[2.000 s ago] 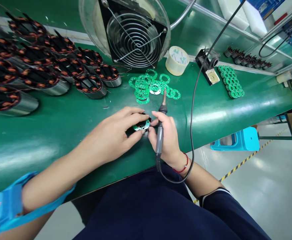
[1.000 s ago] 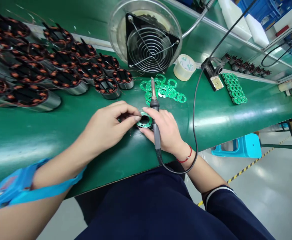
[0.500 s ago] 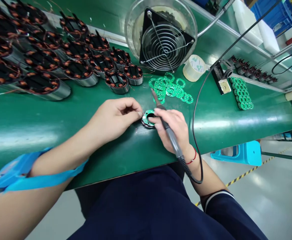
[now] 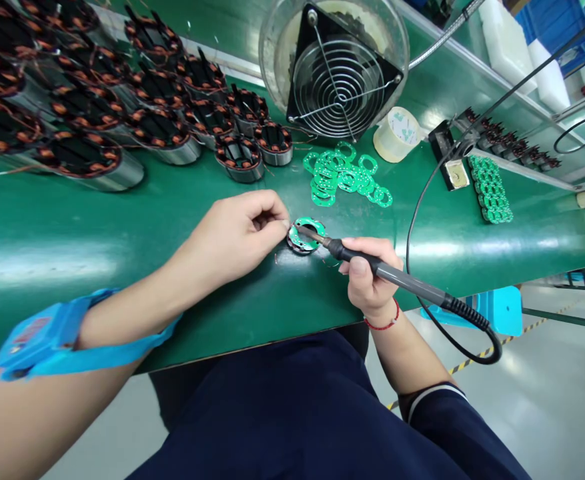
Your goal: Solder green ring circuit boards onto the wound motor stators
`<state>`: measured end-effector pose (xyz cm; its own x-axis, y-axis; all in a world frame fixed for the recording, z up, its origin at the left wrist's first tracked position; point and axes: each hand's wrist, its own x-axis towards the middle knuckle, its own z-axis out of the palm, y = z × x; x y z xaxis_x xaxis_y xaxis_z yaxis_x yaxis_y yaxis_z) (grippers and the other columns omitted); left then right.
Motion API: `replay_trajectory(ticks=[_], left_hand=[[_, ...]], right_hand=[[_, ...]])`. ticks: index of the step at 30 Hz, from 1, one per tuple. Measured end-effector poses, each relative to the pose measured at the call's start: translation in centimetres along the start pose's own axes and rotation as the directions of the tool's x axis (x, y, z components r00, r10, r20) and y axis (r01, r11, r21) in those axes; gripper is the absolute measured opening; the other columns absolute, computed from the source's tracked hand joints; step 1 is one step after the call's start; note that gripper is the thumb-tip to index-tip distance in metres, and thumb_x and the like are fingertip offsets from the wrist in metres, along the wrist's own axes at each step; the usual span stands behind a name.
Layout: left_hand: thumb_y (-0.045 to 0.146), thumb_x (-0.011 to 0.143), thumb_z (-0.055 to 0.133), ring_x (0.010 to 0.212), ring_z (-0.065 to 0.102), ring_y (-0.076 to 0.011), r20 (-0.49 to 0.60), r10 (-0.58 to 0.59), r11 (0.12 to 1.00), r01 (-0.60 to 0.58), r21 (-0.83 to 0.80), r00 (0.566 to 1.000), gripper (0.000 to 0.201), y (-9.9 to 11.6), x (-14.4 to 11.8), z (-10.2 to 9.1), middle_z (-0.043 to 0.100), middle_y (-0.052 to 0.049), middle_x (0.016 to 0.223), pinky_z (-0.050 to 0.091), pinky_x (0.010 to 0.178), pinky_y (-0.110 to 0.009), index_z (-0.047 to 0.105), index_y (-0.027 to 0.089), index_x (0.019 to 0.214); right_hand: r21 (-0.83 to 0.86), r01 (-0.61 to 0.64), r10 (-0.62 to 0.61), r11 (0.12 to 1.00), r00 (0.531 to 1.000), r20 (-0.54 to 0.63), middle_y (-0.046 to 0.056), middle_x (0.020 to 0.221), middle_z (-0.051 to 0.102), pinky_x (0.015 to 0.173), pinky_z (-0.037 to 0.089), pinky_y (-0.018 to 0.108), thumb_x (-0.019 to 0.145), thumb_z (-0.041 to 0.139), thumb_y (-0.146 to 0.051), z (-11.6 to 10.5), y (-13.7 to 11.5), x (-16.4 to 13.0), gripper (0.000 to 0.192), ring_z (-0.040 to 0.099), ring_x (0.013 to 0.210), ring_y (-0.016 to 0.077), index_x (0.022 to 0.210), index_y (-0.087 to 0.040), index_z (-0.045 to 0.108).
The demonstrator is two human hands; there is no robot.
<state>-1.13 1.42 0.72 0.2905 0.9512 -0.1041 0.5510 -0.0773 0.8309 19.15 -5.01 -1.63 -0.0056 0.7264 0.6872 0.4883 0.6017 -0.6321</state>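
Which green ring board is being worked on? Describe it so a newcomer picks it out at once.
Start at the round caged fan at the back of the green bench. Come toward the near edge, past the loose pile of green ring boards. The worked board lies alone between the left hand and right hand; unlike the piled ones, it sits on a stator with the soldering iron tip on it.

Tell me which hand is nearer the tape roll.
Right. The right hand grips the soldering iron below the tape roll; the left hand sits farther left, beside the green ring board.
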Motion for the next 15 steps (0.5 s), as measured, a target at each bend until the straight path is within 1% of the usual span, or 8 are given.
replay_trajectory(ticks=[2,5,6,8,10,12,13,15], left_hand=[[0.041,0.075,0.048,0.058,0.044,-0.0137,-0.001,0.002,1.0,-0.002,0.008,1.0,0.022,0.0,0.0,0.0,0.057,0.0,0.065,0.034,0.058,-0.029,0.059,0.021,0.072],[0.041,0.075,0.048,0.058,0.044,-0.0143,-0.006,0.011,1.0,-0.011,0.02,1.0,0.023,0.1,0.1,0.0,0.057,0.0,0.064,0.034,0.058,-0.03,0.058,0.022,0.072],[0.042,0.075,0.048,0.058,0.045,-0.0146,-0.006,0.019,1.0,-0.019,0.023,1.0,0.023,0.1,0.1,0.0,0.058,0.0,0.065,0.034,0.058,-0.03,0.058,0.022,0.072],[0.042,0.075,0.047,0.06,0.048,-0.0154,-0.005,0.035,0.999,-0.035,0.025,0.999,0.023,0.1,0.1,0.1,0.059,0.0,0.066,0.035,0.06,-0.03,0.058,0.022,0.071],[0.041,0.074,0.047,0.063,0.05,-0.0163,-0.007,0.047,0.999,-0.047,0.026,0.999,0.022,0.0,0.2,0.0,0.06,-0.001,0.069,0.037,0.061,-0.03,0.057,0.022,0.071],[0.042,0.075,0.047,0.066,0.052,-0.0172,0.0,0.048,0.998,-0.048,0.027,0.999,0.022,-0.2,0.2,0.0,0.061,-0.002,0.071,0.038,0.063,-0.031,0.056,0.022,0.071],[0.043,0.075,0.047,0.067,0.053,-0.0178,0.013,0.038,0.999,-0.039,0.023,0.999,0.023,-0.3,0.3,0.0,0.061,-0.002,0.072,0.039,0.064,-0.031,0.056,0.022,0.072],[0.047,0.077,0.049,0.069,0.055,-0.0191,0.049,0.006,1.0,-0.006,0.0,0.999,0.027,-0.6,0.3,0.0,0.062,-0.002,0.074,0.042,0.065,-0.032,0.059,0.022,0.08]], right_hand=[[0.001,-0.007,0.007,1.0,1.0,-0.001,-0.001,0.093,0.078,0.064,0.067,0.031,0.109,0.049,-0.041,0.1,0.3,-0.2,0.022,0.082,0.077,0.0175,0.118,-0.03,0.066],[0.042,-0.055,0.054,0.998,0.998,0.018,0.001,0.101,0.079,0.08,0.069,0.036,0.111,0.045,-0.04,0.4,0.6,-0.2,0.031,0.083,0.091,0.0192,0.139,-0.032,0.055],[0.048,-0.078,0.075,0.996,0.996,0.058,0.001,0.106,0.079,0.088,0.069,0.039,0.112,0.041,-0.039,0.5,0.6,0.0,0.036,0.082,0.098,0.0195,0.147,-0.033,0.048],[0.022,-0.108,0.101,0.994,0.974,0.204,0.004,0.121,0.078,0.104,0.064,0.044,0.112,0.039,-0.036,0.6,0.6,0.6,0.043,0.077,0.116,0.0208,0.155,-0.032,0.039],[-0.027,-0.077,0.082,0.997,0.923,0.377,0.008,0.139,0.071,0.114,0.057,0.047,0.108,0.046,-0.033,0.7,0.5,1.3,0.048,0.068,0.133,0.0241,0.155,-0.028,0.039],[-0.057,-0.021,0.047,0.998,0.865,0.5,0.01,0.15,0.064,0.116,0.054,0.048,0.102,0.05,-0.026,0.8,0.6,1.7,0.053,0.062,0.139,0.0258,0.154,-0.025,0.04],[-0.069,0.003,0.034,0.998,0.847,0.531,0.01,0.151,0.063,0.115,0.054,0.047,0.1,0.049,-0.022,0.9,0.8,1.8,0.055,0.062,0.138,0.0259,0.154,-0.023,0.04],[-0.109,0.026,0.038,0.994,0.84,0.541,0.011,0.147,0.066,0.113,0.055,0.048,0.098,0.047,-0.019,0.9,1.2,1.8,0.055,0.064,0.133,0.0261,0.153,-0.022,0.041]])
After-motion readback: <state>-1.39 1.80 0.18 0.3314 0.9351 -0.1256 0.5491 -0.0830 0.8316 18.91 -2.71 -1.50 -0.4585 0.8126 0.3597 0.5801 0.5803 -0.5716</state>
